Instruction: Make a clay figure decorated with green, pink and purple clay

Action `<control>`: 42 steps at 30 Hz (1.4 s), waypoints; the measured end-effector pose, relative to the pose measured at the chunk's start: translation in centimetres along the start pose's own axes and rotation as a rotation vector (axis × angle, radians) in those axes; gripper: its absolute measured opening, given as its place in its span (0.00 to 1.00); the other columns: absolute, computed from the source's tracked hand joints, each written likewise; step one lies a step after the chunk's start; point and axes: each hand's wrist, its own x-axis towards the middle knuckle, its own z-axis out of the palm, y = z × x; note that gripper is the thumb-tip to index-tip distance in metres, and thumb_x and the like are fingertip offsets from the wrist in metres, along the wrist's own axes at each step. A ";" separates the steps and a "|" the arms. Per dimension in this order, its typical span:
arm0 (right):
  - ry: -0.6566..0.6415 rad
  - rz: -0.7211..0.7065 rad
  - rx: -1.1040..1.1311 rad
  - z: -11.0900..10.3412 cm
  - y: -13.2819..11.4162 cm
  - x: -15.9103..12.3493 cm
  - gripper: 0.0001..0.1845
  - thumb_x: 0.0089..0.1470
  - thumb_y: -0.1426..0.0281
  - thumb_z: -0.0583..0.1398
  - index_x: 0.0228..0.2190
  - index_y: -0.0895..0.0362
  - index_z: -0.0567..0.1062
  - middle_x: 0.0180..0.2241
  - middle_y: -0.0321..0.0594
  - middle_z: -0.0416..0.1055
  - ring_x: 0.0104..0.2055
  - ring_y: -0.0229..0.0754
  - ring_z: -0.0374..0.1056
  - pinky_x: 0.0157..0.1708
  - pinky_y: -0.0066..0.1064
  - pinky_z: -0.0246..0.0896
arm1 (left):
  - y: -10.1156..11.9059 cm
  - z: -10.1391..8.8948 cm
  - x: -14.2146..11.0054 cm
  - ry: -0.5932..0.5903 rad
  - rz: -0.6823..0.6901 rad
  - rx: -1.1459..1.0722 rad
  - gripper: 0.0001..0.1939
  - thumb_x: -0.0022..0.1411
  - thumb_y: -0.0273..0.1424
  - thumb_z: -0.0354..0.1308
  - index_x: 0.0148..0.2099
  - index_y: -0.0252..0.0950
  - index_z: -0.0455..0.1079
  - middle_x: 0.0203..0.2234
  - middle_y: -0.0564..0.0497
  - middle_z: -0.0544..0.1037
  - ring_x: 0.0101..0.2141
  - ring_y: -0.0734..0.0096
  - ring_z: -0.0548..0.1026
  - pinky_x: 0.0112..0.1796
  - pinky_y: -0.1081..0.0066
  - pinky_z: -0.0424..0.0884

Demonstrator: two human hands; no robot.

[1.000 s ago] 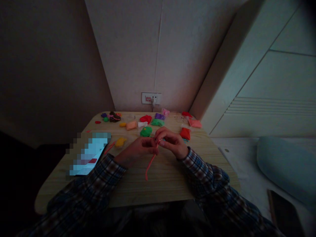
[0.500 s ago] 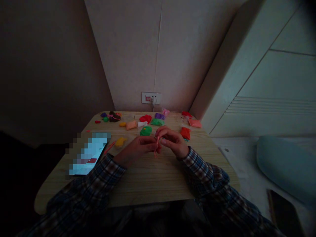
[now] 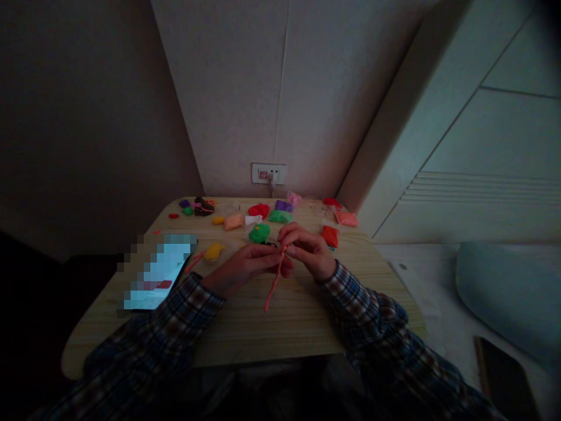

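Note:
Over the middle of the small wooden table [image 3: 272, 327], my left hand [image 3: 249, 263] and my right hand [image 3: 309, 250] meet with their fingertips close together. Between them is a thin pink-orange twisted strand [image 3: 272, 291], which looks like soft modelling clay. Its upper end is pinched in the fingers of both hands, and the lower end hangs down and to the left. Just beyond the hands lies a green lump [image 3: 259, 233] with a small yellow spot. To the left of my left hand are a yellow piece [image 3: 214, 252] on clear wrapping and another pink strand [image 3: 195, 261].
A lit phone or tablet [image 3: 162, 275], partly blurred out, lies at the table's left. Several coloured clay packets, among them a green one [image 3: 280, 217] and an orange-red one [image 3: 330, 235], are spread along the back. A wall socket [image 3: 269, 173] sits behind; a dark phone [image 3: 506, 377] lies at right.
The strand now hangs much longer below my fingers, pointing down and left. Both hands have stayed nearly in place, with small finger shifts.

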 end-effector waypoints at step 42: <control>0.105 0.060 -0.015 0.2 0.2 -0.1 0.11 0.45 0.61 0.62 0.21 0.56 0.74 0.25 0.35 0.65 0.30 0.36 0.62 0.33 0.31 0.59 | -0.5 -0.4 0.6 -0.044 0.046 0.307 0.17 0.56 0.40 0.54 0.37 0.29 0.71 0.21 0.50 0.75 0.20 0.79 0.63 0.20 0.77 0.54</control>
